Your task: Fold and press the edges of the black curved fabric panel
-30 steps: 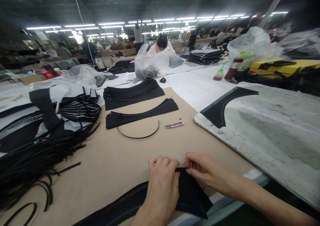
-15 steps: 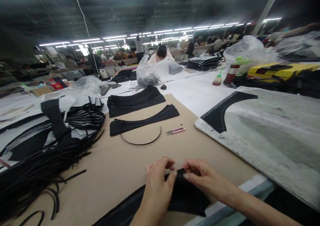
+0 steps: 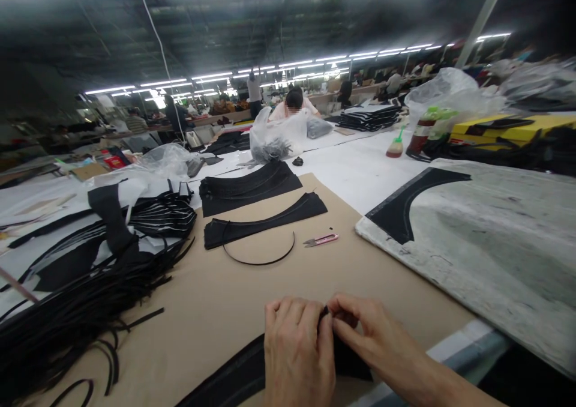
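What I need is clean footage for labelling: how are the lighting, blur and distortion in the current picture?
All in the head view: tube lights glare against a dark ceiling, smeared near the top edge; people at the back look soft; the snips, left hand and right hand look clearer; the black fabric shows little detail; the outer edges look stretched, perhaps by a wide lens.

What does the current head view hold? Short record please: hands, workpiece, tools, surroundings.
left hand: thumb and fingers gripping the near black piece at its far edge
right hand: pinching that edge, close beside the left
work surface: brown sheet
tool: pink-handled snips, lying beyond the hands
strip: thin black strip, curved
board: grey board at right, bearing a curved black piece
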The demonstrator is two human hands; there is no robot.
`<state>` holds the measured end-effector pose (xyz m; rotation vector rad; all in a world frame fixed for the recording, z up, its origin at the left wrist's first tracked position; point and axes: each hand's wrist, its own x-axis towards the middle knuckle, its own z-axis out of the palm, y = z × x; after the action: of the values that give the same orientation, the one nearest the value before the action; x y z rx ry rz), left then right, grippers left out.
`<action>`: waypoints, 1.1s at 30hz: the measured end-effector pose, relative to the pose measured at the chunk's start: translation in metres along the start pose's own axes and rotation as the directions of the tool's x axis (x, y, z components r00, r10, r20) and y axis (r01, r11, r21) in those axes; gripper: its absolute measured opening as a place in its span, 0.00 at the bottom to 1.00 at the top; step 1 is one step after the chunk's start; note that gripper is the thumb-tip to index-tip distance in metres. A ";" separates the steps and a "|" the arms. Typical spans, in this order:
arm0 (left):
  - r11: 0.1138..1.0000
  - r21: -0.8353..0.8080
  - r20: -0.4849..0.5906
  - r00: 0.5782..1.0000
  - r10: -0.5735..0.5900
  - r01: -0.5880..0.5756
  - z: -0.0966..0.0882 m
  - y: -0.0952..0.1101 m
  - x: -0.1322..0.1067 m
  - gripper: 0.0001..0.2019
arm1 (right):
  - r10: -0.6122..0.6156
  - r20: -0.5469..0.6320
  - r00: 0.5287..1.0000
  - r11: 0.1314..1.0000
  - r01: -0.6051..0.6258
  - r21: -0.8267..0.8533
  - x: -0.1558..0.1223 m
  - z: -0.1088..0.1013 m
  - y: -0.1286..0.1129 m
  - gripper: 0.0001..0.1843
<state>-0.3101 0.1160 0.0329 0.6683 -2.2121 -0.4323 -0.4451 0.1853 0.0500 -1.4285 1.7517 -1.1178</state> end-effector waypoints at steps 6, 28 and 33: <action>0.999 0.015 -0.012 0.999 -0.045 0.046 -0.005 0.002 -0.002 0.12 | -0.027 0.014 1.000 0.995 0.028 -0.095 -0.002 0.003 -0.009 0.12; 0.390 -0.744 0.008 0.590 -0.807 0.543 -0.067 -0.060 0.010 0.12 | 0.298 0.024 0.954 0.939 -0.298 0.171 0.009 -0.011 0.030 0.19; 0.358 -0.829 -0.094 0.522 -0.847 0.430 -0.103 -0.083 -0.004 0.12 | 0.337 0.048 0.940 0.932 -0.341 0.124 0.020 -0.019 0.044 0.21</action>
<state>-0.2032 0.0416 0.0555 1.0698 -0.9424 -1.3180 -0.4864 0.1735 0.0208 -1.0088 1.7867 -1.0000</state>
